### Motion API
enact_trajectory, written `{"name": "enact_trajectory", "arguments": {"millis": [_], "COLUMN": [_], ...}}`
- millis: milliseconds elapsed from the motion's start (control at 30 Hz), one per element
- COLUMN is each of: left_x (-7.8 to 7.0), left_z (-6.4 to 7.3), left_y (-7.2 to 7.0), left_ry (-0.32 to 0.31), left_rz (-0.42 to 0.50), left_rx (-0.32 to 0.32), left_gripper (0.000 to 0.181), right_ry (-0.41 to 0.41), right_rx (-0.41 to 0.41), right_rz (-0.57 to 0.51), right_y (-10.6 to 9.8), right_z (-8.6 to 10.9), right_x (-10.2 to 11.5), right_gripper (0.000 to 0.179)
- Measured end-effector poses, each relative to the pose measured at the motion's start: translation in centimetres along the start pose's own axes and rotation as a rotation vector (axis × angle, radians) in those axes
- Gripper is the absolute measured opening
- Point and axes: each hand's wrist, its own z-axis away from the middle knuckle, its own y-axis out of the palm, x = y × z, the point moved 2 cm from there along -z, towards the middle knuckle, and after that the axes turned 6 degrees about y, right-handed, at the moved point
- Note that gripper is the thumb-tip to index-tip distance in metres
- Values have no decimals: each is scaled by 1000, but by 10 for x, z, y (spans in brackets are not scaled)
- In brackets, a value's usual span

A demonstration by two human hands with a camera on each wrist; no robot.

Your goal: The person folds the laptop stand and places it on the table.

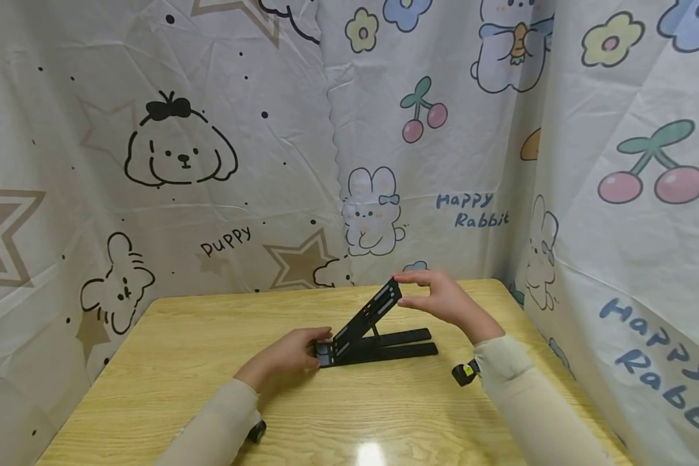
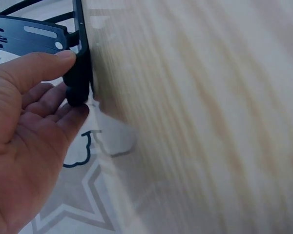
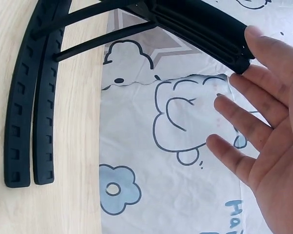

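Observation:
A black folding laptop stand (image 1: 358, 335) is unfolded on the table, its upper arms slanting up to the right over two long base rails (image 3: 20, 117). Notches line the rails, and thin support rods (image 3: 105, 40) run from them to the raised part. My left hand (image 1: 288, 355) holds the hinged low end, thumb on one side and fingertips on the other, as the left wrist view shows. At the raised end, my right hand (image 1: 439, 299) pinches the tip between thumb and index finger. Its other fingers (image 3: 241, 122) spread free of the stand.
The stand rests on a light wood-grain table (image 1: 210, 323). Patterned cloth curtain (image 1: 291, 129) hangs behind the table and along both sides. A small black device (image 1: 465, 373) is strapped at the right wrist, and another (image 1: 257, 432) at the left.

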Motion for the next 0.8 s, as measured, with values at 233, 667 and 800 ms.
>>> {"name": "enact_trajectory", "arguments": {"millis": [233,667,800], "left_x": [-13,-57,-63], "left_z": [-2,-9,-11], "left_y": [-2,0,6], "left_ry": [20,92,96], "left_rz": [-61,22,12], "left_rx": [-49,-241,-280], "left_gripper": [76,69,66], "right_ry": [-96,53,57], "right_rx": [12,144,183], "right_rz": [-86,-43,-29], "right_y": [2,23,32], "right_z": [0,0,-2], "right_x": [-15,-85,-96], "right_gripper": [57,50,46]}}
